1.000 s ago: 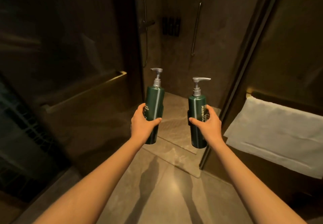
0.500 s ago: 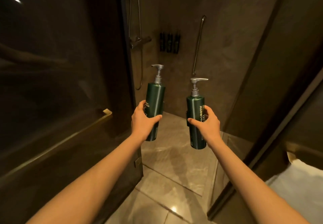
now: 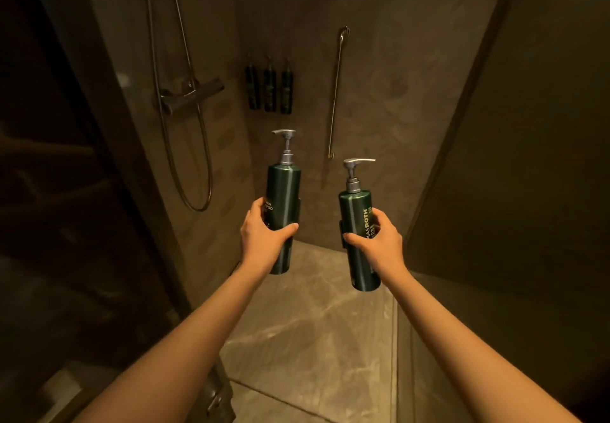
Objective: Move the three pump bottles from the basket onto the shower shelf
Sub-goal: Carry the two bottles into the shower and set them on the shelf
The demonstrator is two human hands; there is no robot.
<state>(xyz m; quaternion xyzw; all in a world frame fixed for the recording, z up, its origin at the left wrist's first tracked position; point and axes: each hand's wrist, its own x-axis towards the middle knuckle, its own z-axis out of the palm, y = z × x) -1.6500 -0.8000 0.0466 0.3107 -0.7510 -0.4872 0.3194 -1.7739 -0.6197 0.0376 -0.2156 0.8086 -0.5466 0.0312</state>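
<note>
I hold two dark green pump bottles with silver pumps upright in front of me. My left hand point(image 3: 264, 234) grips the left bottle point(image 3: 284, 188) around its middle. My right hand point(image 3: 379, 241) grips the right bottle point(image 3: 355, 214), which carries pale lettering down its side. Both hang in the air inside the shower doorway. On the back wall, three small dark bottles point(image 3: 269, 87) sit side by side in a wall holder. No basket is in view.
A shower mixer bar point(image 3: 189, 94) with a looping hose point(image 3: 194, 175) is mounted on the left wall. A vertical metal grab bar point(image 3: 336, 92) runs down the back wall. A glass door point(image 3: 82, 191) stands at left, a dark wall panel at right. Marble floor lies below.
I have stepped forward into the shower; the towel and door handle have left the view, and the back wall with its three small bottles is nearer. Both hands keep their bottles.
</note>
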